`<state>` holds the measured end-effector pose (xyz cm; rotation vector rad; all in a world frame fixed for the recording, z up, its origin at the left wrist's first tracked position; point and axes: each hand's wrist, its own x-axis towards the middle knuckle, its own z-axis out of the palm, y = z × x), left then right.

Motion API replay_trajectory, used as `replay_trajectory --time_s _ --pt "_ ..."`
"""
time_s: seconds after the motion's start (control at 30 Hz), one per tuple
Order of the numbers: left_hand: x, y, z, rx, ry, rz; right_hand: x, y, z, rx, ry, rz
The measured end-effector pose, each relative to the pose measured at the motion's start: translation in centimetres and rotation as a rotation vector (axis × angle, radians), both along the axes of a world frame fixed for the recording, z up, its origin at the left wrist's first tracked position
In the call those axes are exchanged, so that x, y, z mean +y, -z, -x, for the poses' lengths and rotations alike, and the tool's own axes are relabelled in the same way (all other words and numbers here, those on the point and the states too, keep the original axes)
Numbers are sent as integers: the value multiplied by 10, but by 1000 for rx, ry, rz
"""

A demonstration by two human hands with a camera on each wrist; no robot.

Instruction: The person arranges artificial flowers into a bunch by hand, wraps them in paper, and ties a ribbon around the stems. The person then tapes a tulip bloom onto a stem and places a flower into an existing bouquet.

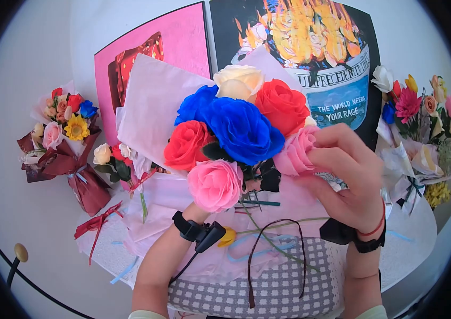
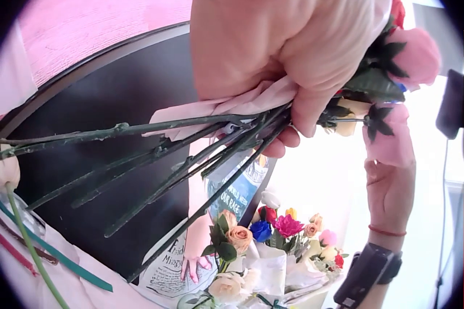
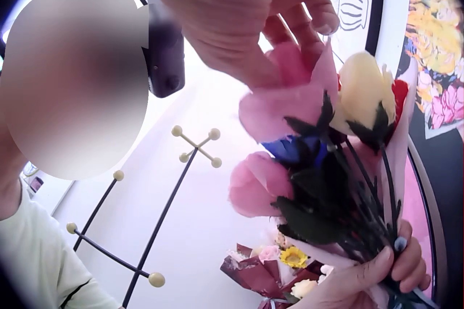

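In the left wrist view the left hand [image 2: 290, 41] grips a bundle of green stems [image 2: 196, 149] with pale pink paper around them. Above that hand in the head view are blue roses [image 1: 244, 130], red roses [image 1: 283, 106], a cream rose [image 1: 237, 82] and a pink rose [image 1: 215, 186]. The right hand [image 1: 345, 175] has its thumb and fingers on the petals of another pink rose [image 1: 295, 152] at the bouquet's right side. In the right wrist view, the right hand [image 3: 246, 12] reaches down onto that rose [image 3: 283, 110] from above.
Wrapped bouquets stand at left [image 1: 71, 143] and right [image 1: 422, 133]. Two pictures lean behind, one pink [image 1: 183, 42], one black [image 1: 236, 32]. On the table [image 1: 411, 239] lie a yellow flower [image 1: 226, 237], a dark cord [image 1: 250, 276], a red bow [image 1: 95, 226] and a checked cushion-like item [image 1: 284, 287].
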<state>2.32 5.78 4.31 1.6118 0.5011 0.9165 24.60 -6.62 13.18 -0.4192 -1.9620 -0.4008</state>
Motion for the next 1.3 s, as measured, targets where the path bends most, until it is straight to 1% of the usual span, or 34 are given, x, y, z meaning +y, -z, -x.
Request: replay_trajectory --time_s 0.07,0.17,0.33,0.37,0.43,0.47,0.5,0.53,0.57,0.63,0.7,0.83,0.93,1.0,1.13,1.2,1.23,1.27,1.3 --pt "-9 1 5 57 -63 -122 2 0 5 -12 32 -111" --pt "-16 -8 3 141 -159 -305 -1 2 15 -9 1 -115" --pt "-27 -19 -7 288 -310 -607 1 4 15 -17 6 -118" --pt "-29 -19 -8 289 -309 -608 1 3 15 -31 12 -121" --pt "-32 -16 -9 219 -418 -731 1 3 13 -44 44 -93" --pt "-31 -15 -9 220 -416 -731 2 3 13 -59 74 -65" --pt "-29 -13 -8 184 -336 -505 4 4 13 -57 76 -63" --pt "-28 -11 -7 146 -255 -277 8 4 13 5 31 -39" --pt "-26 -8 -7 147 -253 -274 11 4 14 66 -15 -15" --pt "-23 -4 -6 127 -247 -268 12 5 14 75 -30 -7" --pt "-21 0 -5 108 -242 -263 11 7 17 90 -38 -83" --pt "-17 6 -5 70 -227 -264 15 7 20 125 -57 -106" --pt "-13 11 -5 39 -220 -266 14 7 20 83 -65 -139" --pt "-10 13 -6 21 -214 -269 13 10 22 -8 -57 -152" --pt "-1 21 -7 -10 -197 -268 13 9 21 2 -41 -167" --pt "9 27 -9 -18 -190 -272 11 9 24 169 -158 -131" --pt "17 31 -11 -2 -296 -577 11 7 22 170 -156 -133" --pt "22 33 -13 14 -400 -883 11 5 18 229 -143 -244" --pt "22 32 -13 16 -398 -884 11 4 15 288 -130 -355"
